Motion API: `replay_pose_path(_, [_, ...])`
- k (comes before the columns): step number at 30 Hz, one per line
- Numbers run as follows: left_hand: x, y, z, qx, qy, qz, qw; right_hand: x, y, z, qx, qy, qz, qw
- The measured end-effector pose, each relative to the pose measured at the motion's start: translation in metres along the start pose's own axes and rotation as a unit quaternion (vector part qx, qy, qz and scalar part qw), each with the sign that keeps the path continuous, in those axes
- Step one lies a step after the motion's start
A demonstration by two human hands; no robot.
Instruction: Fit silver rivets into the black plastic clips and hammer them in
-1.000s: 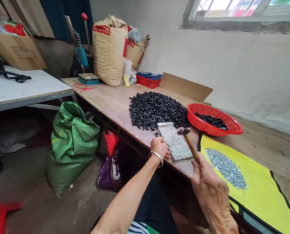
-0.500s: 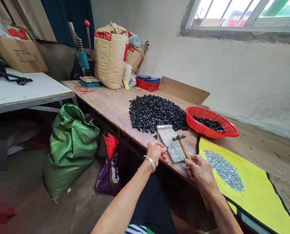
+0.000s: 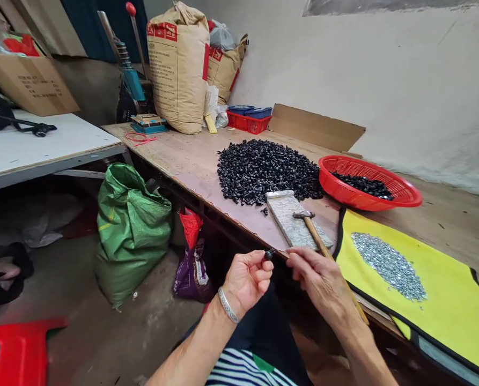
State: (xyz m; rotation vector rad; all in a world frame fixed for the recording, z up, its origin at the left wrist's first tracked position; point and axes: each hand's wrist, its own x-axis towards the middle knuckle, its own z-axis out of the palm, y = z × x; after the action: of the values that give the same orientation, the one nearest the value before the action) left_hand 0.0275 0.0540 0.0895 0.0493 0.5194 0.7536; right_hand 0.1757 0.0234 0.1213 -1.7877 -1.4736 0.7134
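Observation:
My left hand (image 3: 247, 279) is raised just off the bench edge, its fingers pinching a small black plastic part (image 3: 269, 254). My right hand (image 3: 319, 279) is beside it, fingertips reaching toward that part. A small hammer (image 3: 303, 215) has its head on a grey stone slab (image 3: 287, 212), and its wooden handle runs under my right hand. I cannot tell whether that hand grips the handle. Behind the slab lies a heap of black plastic parts (image 3: 263, 171). Silver studs (image 3: 388, 265) lie spread on a yellow mat (image 3: 444, 311) to the right.
A red plastic basket (image 3: 344, 162) holding black parts stands past the heap. Brown paper sacks (image 3: 178, 69) and a hand press (image 3: 132, 80) are at the bench's far end. A green sack (image 3: 132, 230) and a purple bag (image 3: 191, 279) stand on the floor below the bench's left edge.
My left hand has moved off the slab toward me with the black part. The hammer has dropped from its raised position, its head now on the slab. The view has tilted downward.

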Motion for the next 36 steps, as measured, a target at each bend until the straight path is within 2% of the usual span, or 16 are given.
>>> replay_pose_path(2, [0.001, -0.005, 0.0, 0.037, 0.001, 0.014, 0.999, -0.006, -0.006, 0.011, 0.147, -0.074, 0.068, 0.984])
replay_pose_path(5, [-0.002, -0.011, -0.001, 0.164, -0.005, 0.107, 0.981, -0.01, -0.008, 0.02, 0.241, -0.097, 0.116, 0.959])
replay_pose_path(8, [-0.008, -0.014, -0.002, 0.301, -0.018, 0.185, 0.935, -0.011, -0.006, 0.02, 0.257, -0.116, 0.121, 0.952])
replay_pose_path(11, [-0.01, -0.015, -0.005, 0.382, -0.012, 0.206, 0.901, -0.014, -0.003, 0.016, 0.255, -0.14, 0.124, 0.948])
replay_pose_path(14, [-0.008, -0.015, -0.009, 0.388, -0.005, 0.203, 0.899, -0.011, -0.002, 0.007, 0.232, -0.166, 0.142, 0.948])
replay_pose_path(17, [-0.002, -0.015, -0.015, 0.382, 0.009, 0.202, 0.902, 0.011, -0.002, -0.02, 0.197, -0.169, 0.154, 0.954])
replay_pose_path(19, [0.002, -0.015, -0.019, 0.387, 0.019, 0.194, 0.901, 0.041, -0.004, -0.052, 0.184, -0.117, 0.146, 0.965])
replay_pose_path(21, [0.005, -0.016, -0.024, 0.389, 0.031, 0.183, 0.902, 0.075, -0.008, -0.088, 0.195, -0.008, 0.116, 0.974])
replay_pose_path(23, [0.008, -0.018, -0.029, 0.388, 0.041, 0.174, 0.904, 0.104, -0.012, -0.12, 0.218, 0.089, 0.084, 0.968])
replay_pose_path(25, [0.01, -0.019, -0.031, 0.388, 0.052, 0.169, 0.904, 0.118, -0.012, -0.137, 0.225, 0.142, 0.074, 0.961])
replay_pose_path(26, [0.01, -0.018, -0.03, 0.39, 0.058, 0.171, 0.903, 0.119, -0.011, -0.137, 0.223, 0.154, 0.072, 0.96])
replay_pose_path(28, [0.007, -0.014, -0.027, 0.403, 0.073, 0.185, 0.893, 0.108, -0.006, -0.123, 0.21, 0.155, 0.068, 0.963])
replay_pose_path(32, [0.002, 0.009, -0.01, 0.446, 0.097, 0.263, 0.85, 0.057, 0.005, -0.064, 0.16, 0.111, 0.054, 0.979])
replay_pose_path(34, [0.007, 0.027, 0.001, 0.479, 0.143, 0.318, 0.806, 0.031, 0.006, -0.034, 0.1, 0.042, 0.034, 0.994])
replay_pose_path(36, [0.019, 0.044, 0.01, 0.521, 0.199, 0.357, 0.749, 0.014, 0.005, -0.01, 0.048, -0.029, 0.008, 0.998])
